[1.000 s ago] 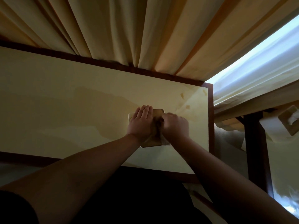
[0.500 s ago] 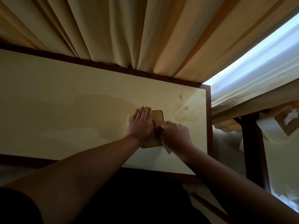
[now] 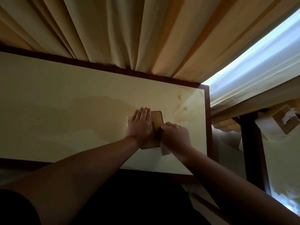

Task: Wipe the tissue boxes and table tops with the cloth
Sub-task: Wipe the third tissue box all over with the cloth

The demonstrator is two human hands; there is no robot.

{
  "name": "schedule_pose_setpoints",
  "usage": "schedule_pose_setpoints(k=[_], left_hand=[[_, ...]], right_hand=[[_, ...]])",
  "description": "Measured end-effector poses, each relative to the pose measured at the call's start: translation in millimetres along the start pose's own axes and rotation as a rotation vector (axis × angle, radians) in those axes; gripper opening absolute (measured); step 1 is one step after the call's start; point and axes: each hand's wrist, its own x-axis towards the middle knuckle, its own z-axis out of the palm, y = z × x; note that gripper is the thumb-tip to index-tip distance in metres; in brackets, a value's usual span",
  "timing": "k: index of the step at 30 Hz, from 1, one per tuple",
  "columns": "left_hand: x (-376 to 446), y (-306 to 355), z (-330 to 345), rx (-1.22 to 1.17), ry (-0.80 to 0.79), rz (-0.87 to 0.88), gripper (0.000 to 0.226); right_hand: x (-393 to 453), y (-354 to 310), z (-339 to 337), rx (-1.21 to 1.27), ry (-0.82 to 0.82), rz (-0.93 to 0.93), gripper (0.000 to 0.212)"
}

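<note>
— Wooden lid, pale body: the tissue box [image 3: 157, 119] sits on the cream table top [image 3: 65, 101], toward its right end. What does the head view show of the hands?

— The left hand [image 3: 140, 125] lies flat on the box, fingers straight and together, palm pressing down on the left part of the lid. The right hand [image 3: 176, 135] is at the box's right side, fingers curled round a cloth [image 3: 164, 150]; a pale corner of it pokes out below the hand, against the table top.

— Is the cloth touching the box?

— The hand holding it is right against the box's right edge. There is a dark bunched patch between the two hands; whether that is cloth or shadow cannot be told.

— And round about?

— The table top has a dark wooden frame [image 3: 207, 120]. Striped cream and orange curtains [image 3: 113, 33] hang behind its far edge, with bright sheer fabric [image 3: 253, 62] to the right. Further right stands a second table [image 3: 284, 159] with a second tissue box [image 3: 286, 121], a white tissue sticking out of its top.
</note>
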Motion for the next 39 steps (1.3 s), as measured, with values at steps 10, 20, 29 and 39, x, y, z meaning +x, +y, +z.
schedule_pose_setpoints(k=[10, 20, 29, 39], left_hand=[[-1.4, -2.5, -5.4, 0.035, -0.017, 0.035, 0.070], [-1.4, 2.2, -4.7, 0.058, -0.026, -0.010, 0.075], [-2.7, -0.4, 4.7, 0.022, 0.063, 0.008, 0.068], [1.2, -3.8, 2.7, 0.022, 0.041, 0.019, 0.068]], right_hand=[[60.3, -7.6, -16.2, 0.097, -0.016, 0.111, 0.017], [18.4, -6.2, -29.3, -0.033, -0.227, 0.010, 0.027], [-27.2, -1.1, -20.3, 0.035, -0.239, -0.046, 0.032], [45.1, -7.9, -24.1, 0.132, -0.074, 0.103, 0.017]])
